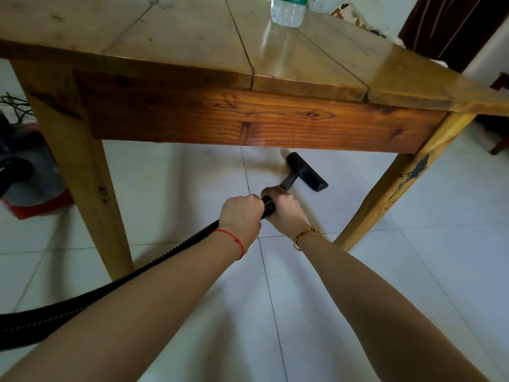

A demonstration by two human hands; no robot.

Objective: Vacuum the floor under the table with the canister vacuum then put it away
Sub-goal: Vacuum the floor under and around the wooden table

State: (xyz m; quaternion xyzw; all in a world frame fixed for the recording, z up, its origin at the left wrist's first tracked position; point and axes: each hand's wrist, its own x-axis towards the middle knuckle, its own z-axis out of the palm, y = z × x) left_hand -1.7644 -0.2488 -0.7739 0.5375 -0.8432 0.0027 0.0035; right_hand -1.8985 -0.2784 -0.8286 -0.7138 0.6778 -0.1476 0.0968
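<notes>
The wooden table (248, 119) fills most of the room from where I stand, its near apron and two front legs framing a patch of pale tiled floor (427, 271). Off past its left leg, the canister vacuum (30, 177) sits on the floor, red-based and partly hidden. Its black ribbed hose (115, 282) runs from there across the tiles toward the person. A water bottle (287, 9) stands near the table's far edge. The floor nozzle (307, 172) rests flat on the tiles just beneath the near edge. The left hand (241, 213) is clenched round the hose end, the right hand (285, 205) grasping the tube just ahead of it. Judging by this, vacuuming is mid-stroke; more floor under the table and the putting-away seem left.
</notes>
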